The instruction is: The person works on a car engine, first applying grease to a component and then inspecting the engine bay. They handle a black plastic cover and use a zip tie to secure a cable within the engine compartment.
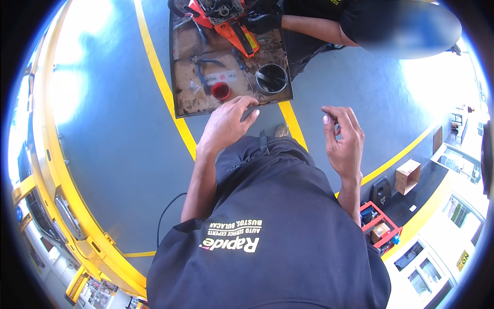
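My left hand [229,123] is just off the near edge of a worn cardboard-lined tray [190,105], its thumb apart from the fingers and nothing seen in it. To the right, my right hand [345,138] hangs in the air over the floor, fingers loosely bent and thumb apart, also with nothing visible in it. Nearest to my left hand on the tray is a small red cup or cap [221,91]. Beside that stands a round dark container [271,79]. Farther back lies an orange chainsaw [231,31], partly opened up, with a co-worker's black-gloved hand [263,21] at it.
Blue-handled pliers [208,63] and other hand tools lie on the tray. A co-worker in dark clothes [355,23] is at its far right. Yellow lines [162,77] cross the blue floor. At the right are a red tool cart [381,226] and a cardboard box [407,176].
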The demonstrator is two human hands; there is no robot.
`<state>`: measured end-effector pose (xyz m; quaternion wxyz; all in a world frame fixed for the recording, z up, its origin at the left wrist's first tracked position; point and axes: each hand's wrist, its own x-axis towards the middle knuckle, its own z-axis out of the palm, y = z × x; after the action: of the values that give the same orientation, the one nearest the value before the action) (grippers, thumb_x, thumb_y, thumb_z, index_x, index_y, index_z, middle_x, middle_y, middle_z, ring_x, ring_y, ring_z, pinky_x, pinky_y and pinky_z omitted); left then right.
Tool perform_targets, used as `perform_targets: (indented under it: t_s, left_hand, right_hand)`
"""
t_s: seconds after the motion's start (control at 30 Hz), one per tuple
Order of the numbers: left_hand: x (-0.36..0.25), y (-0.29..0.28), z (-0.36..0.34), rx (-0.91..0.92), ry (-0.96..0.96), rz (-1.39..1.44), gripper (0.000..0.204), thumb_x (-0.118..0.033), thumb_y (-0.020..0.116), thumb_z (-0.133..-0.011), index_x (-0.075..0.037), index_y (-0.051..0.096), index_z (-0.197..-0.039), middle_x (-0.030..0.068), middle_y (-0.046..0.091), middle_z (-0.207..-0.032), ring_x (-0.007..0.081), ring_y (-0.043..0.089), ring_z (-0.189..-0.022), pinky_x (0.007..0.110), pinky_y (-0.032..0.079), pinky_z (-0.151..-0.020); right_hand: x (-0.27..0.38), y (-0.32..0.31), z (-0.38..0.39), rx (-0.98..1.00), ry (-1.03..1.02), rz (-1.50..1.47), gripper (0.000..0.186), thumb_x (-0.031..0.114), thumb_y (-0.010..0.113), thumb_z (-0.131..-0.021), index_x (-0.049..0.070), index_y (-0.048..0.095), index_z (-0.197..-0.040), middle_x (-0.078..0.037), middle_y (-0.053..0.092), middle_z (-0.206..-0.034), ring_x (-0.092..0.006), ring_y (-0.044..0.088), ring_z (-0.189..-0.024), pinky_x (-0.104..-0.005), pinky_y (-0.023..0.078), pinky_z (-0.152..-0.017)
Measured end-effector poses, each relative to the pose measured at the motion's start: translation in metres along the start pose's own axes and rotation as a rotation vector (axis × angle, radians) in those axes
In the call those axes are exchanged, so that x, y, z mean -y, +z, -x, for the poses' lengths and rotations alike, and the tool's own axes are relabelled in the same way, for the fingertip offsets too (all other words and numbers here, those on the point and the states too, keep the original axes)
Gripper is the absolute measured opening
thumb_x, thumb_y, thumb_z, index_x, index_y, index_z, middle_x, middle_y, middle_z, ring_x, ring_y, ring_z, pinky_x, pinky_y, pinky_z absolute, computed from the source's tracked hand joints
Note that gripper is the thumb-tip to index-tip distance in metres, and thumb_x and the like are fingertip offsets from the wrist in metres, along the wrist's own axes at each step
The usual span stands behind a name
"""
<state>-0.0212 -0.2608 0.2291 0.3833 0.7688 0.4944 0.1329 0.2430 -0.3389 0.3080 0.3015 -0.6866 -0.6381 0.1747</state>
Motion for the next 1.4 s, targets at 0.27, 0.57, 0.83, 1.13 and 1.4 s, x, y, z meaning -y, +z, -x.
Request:
perform_targets:
  t_s: [0.27,0.57,0.83,1.13,1.4]
  left_hand:
    - [-0.004,-0.006,-0.002,0.044,-0.011,0.004,0.03,-0.028,0.064,-0.1,-0.006,0.066,-0.121,0.0153,0.07,-0.12,0.0356,0.066,-0.112,0.044,0.051,-0.096]
    - [-0.004,-0.003,-0.002,0.089,0.012,-0.034,0.033,-0.032,0.063,-0.101,-0.007,0.065,-0.124,0.0155,0.069,-0.121,0.0348,0.065,-0.115,0.044,0.05,-0.099]
    - [-0.006,0.005,0.0,0.131,0.076,-0.006,0.034,-0.03,0.063,-0.101,-0.006,0.064,-0.125,0.0157,0.068,-0.124,0.0362,0.064,-0.117,0.044,0.049,-0.101]
    - [0.003,0.008,0.006,0.13,0.071,-0.024,0.034,-0.029,0.063,-0.101,-0.005,0.064,-0.126,0.0161,0.068,-0.125,0.0359,0.064,-0.117,0.043,0.05,-0.101]
    - [0.004,0.009,0.006,0.14,0.076,-0.039,0.034,-0.029,0.062,-0.101,-0.006,0.064,-0.126,0.0164,0.068,-0.125,0.0359,0.063,-0.117,0.043,0.049,-0.101]
  right_hand:
    - [0.002,0.002,0.0,-0.001,-0.004,-0.006,0.015,0.009,0.062,-0.099,0.004,0.071,-0.11,-0.008,0.067,-0.098,-0.0167,0.067,-0.075,-0.0328,0.054,-0.066]
    - [0.005,0.005,0.002,0.004,-0.009,-0.019,0.015,0.008,0.062,-0.099,0.003,0.07,-0.11,-0.008,0.068,-0.099,-0.018,0.068,-0.076,-0.0333,0.055,-0.07]
    - [0.011,0.018,0.009,0.049,-0.014,-0.057,0.014,0.008,0.063,-0.099,0.005,0.071,-0.111,-0.006,0.069,-0.1,-0.0166,0.066,-0.08,-0.0311,0.052,-0.068]
    - [0.012,0.017,0.01,0.038,-0.015,-0.048,0.015,0.009,0.063,-0.099,0.006,0.072,-0.111,-0.004,0.068,-0.098,-0.0131,0.062,-0.077,-0.0287,0.05,-0.065]
    - [0.013,0.017,0.009,0.037,-0.018,-0.045,0.014,0.008,0.063,-0.099,0.005,0.071,-0.11,-0.006,0.069,-0.099,-0.0162,0.066,-0.079,-0.0308,0.052,-0.068]
